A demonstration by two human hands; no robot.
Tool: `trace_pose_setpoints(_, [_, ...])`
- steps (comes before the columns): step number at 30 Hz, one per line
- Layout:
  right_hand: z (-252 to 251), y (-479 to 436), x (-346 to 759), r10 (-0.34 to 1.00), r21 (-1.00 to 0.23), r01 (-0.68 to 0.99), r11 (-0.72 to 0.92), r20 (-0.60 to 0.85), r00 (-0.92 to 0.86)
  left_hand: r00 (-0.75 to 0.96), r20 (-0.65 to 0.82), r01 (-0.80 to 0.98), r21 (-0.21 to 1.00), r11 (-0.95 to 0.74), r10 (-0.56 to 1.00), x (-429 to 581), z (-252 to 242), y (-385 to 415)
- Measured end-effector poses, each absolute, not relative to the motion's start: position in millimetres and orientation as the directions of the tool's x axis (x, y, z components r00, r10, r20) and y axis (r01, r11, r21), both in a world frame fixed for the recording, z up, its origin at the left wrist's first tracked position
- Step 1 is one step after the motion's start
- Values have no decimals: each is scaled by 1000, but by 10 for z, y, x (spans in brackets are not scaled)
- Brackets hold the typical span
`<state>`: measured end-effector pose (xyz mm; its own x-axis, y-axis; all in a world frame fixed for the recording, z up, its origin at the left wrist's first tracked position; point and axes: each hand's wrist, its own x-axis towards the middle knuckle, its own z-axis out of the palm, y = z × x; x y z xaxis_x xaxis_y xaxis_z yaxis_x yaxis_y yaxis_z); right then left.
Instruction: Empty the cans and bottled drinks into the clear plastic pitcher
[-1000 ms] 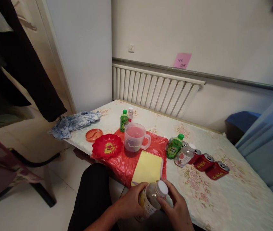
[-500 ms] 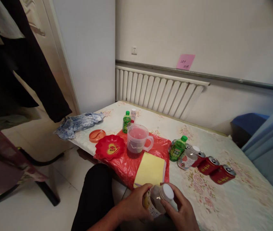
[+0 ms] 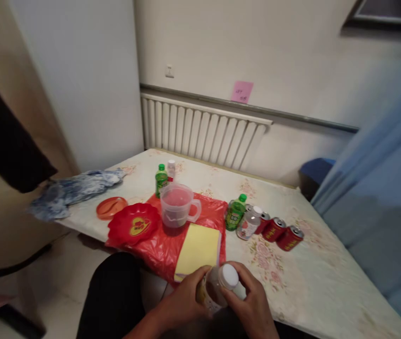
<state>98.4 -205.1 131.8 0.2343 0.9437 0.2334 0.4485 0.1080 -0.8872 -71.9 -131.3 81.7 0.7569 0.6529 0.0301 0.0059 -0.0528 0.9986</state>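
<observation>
Both my hands hold a clear plastic bottle (image 3: 213,285) with a white cap, tilted over my lap at the table's front edge. My left hand (image 3: 185,296) is wrapped round the bottle's body and hides part of its label. At the neck and shoulder, the thumb and fingers of my right hand (image 3: 252,301) grip just below the cap. Beyond the bottle lies a yellow cloth (image 3: 198,249) on a red plastic bag (image 3: 161,256). A clear measuring jug (image 3: 177,209) stands on the bag behind the cloth, beside a red scalloped plate (image 3: 123,226).
Right of the bag stand a green bottle (image 3: 236,214), a white-capped bottle (image 3: 249,225) and several red cans (image 3: 290,238). Another green bottle (image 3: 161,181) and a small clear bottle (image 3: 171,170) are behind the jug. An orange dish (image 3: 111,207) and blue-white cloth (image 3: 80,187) lie left.
My view has swung to the right, so the table's things appear further left. Both hands keep their grip on the bottle, with the cap still on.
</observation>
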Motion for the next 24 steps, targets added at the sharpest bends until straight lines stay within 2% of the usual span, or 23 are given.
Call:
trace_pose_setpoints(5, [1441, -2043, 1076, 919, -889, 445, 102, 256, 300, 764, 23, -3, 1000, -31, 645, -541, 709, -1238])
trace_pose_setpoints(8, [1382, -2014, 1319, 894, -881, 466, 85, 274, 355, 688, -81, 97, 995, 19, 721, -493, 548, -1177])
trace_pose_setpoints(11, [1279, -1951, 1678, 839, -881, 470, 53, 294, 457, 629, -97, 139, 990, 11, 771, -506, 404, -1118])
trace_pose_setpoints(19, [1161, -1707, 2530, 711, -836, 548, -27, 369, 598, 624, -140, 103, 990, 96, 769, -616, 229, -1064])
trace_pose_setpoints(24, [1107, -1521, 2911, 693, -802, 590, -96, 372, 617, 608, -149, 55, 988, 147, 780, -669, 83, -1031])
